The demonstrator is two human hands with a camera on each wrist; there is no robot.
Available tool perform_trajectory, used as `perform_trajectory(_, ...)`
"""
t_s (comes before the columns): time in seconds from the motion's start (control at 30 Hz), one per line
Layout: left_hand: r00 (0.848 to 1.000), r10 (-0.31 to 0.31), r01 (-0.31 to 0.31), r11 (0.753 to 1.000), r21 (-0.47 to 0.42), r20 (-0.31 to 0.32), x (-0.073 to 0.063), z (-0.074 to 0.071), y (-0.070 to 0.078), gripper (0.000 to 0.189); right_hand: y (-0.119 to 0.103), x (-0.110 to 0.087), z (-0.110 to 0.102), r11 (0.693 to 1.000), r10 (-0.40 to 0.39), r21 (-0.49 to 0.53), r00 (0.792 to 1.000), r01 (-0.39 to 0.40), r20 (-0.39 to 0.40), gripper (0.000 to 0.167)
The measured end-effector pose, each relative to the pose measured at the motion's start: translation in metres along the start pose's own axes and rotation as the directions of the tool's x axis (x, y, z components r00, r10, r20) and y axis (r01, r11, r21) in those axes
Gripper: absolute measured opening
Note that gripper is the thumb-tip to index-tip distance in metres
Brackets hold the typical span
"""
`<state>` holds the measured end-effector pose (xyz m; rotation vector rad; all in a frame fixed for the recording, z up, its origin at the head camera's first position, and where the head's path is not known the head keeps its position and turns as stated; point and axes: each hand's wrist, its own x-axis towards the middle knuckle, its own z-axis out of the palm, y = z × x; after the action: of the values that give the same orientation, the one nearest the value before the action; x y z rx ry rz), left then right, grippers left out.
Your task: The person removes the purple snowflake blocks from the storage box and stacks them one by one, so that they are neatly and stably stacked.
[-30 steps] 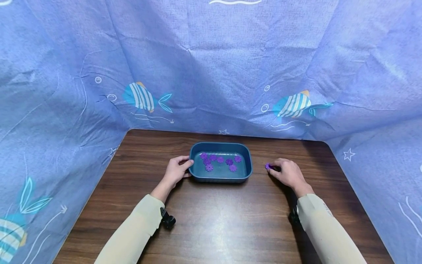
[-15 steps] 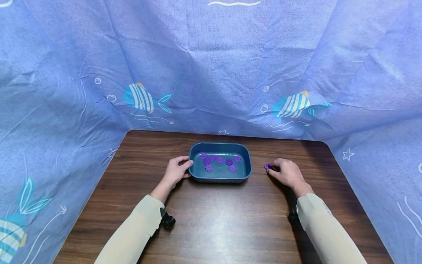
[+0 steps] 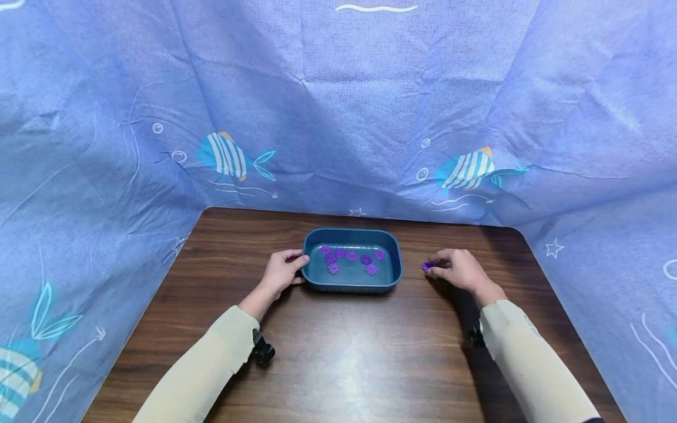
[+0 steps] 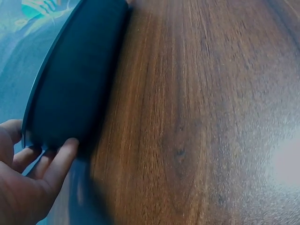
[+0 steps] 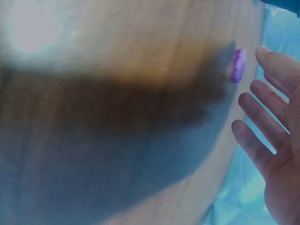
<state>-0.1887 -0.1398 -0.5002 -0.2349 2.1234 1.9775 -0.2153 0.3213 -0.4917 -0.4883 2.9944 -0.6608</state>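
A dark teal plastic box (image 3: 351,289) stands on the wooden table, with several purple notched plastic discs (image 3: 334,268) lying spread over its floor. My left hand (image 3: 282,272) grips the box's left end, thumb over the rim; in the left wrist view its fingers (image 4: 63,161) press on the outer wall. To the right of the box, a single purple notched disc (image 3: 426,267) rests on the table. Close beside it is my right hand (image 3: 459,269). In the right wrist view a gap shows between this disc (image 5: 239,65) and the loosely bent fingers (image 5: 260,110).
The brown wooden table (image 3: 338,358) has rounded far corners. A blue cloth (image 3: 359,106) printed with fish hangs behind it and at both sides. Each wrist wears a small black camera (image 3: 262,351).
My right hand has let go of the single disc and lifted slightly off it, leaving it on the table. The left hand keeps its hold on the box.
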Motion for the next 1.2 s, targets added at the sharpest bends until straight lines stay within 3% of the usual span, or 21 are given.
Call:
perform_trajectory(0.33,0.998,-0.063,0.062,0.995,-0.073,-0.004,0.004,-0.003,-0.003,0.045,-0.035,0.025,-0.019,0.993,-0.072,0.098,0.997,0.073,-0.018,0.035)
perform_trajectory(0.57,0.999,-0.033,0.032,0.996,-0.086,-0.015,0.006,-0.005,-0.004,0.041,-0.066,0.044,-0.018,0.977,-0.182,0.104,0.982,0.187,-0.053,0.033)
perform_trajectory(0.87,0.999,0.008,-0.012,0.995,-0.095,-0.041,0.006,0.000,-0.006,0.040,-0.100,0.062,-0.003,0.957,-0.269,0.101,0.962,0.273,-0.047,0.034)
perform_trajectory(1.2,0.999,0.003,-0.007,0.996,-0.094,-0.045,0.005,0.000,-0.008,0.041,-0.128,0.084,0.029,0.968,-0.245,0.064,0.968,0.241,0.059,0.034)
